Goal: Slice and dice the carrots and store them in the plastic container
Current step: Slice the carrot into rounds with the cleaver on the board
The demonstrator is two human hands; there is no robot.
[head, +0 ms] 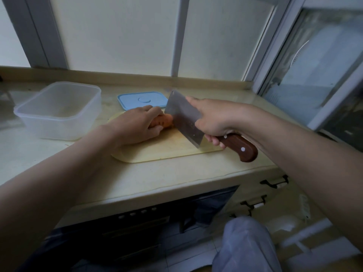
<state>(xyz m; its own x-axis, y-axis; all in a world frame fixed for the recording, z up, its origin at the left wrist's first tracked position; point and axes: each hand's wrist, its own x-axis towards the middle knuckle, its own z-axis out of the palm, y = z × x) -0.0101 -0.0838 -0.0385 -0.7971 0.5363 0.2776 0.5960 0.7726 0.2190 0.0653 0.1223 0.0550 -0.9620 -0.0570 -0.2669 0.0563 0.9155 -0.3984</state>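
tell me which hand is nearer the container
Left. The left hand holds the carrot just right of the container; the right hand grips the cleaver farther right.

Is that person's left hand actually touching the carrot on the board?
Touching. The head view shows the left hand laid over the carrot, curled onto it with no gap.

Container (59,126) blocks left of cutting board (167,148); lid (141,100) lies behind board; counter (157,173) strip before board passable
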